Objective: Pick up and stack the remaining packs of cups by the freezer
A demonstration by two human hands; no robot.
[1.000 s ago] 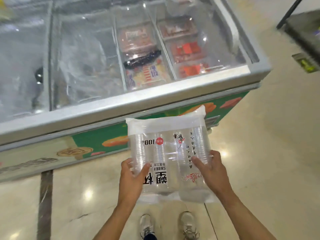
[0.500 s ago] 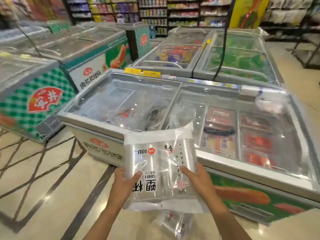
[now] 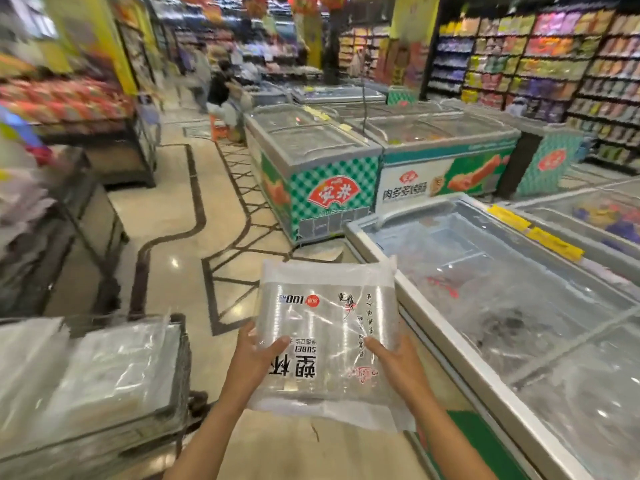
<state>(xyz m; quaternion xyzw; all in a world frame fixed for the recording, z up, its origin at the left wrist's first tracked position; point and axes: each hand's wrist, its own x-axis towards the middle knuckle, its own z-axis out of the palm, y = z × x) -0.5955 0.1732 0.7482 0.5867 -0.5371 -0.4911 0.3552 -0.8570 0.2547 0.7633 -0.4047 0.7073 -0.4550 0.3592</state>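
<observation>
One clear pack of plastic cups (image 3: 325, 327) sits at six o'clock in the view, held out flat over the floor (image 3: 180, 244) by two hands. The left hand (image 3: 252, 358) grips its seven o'clock edge, thumb curled on top. The right hand (image 3: 398, 365) clamps the five o'clock corner likewise. One chest freezer (image 3: 485, 372) runs alongside at three o'clock; three more stand at one o'clock.

A glass-topped chest freezer (image 3: 485, 306) stands right, a wire cart (image 3: 104, 393) left, stocked shelves (image 3: 554, 57) behind.
</observation>
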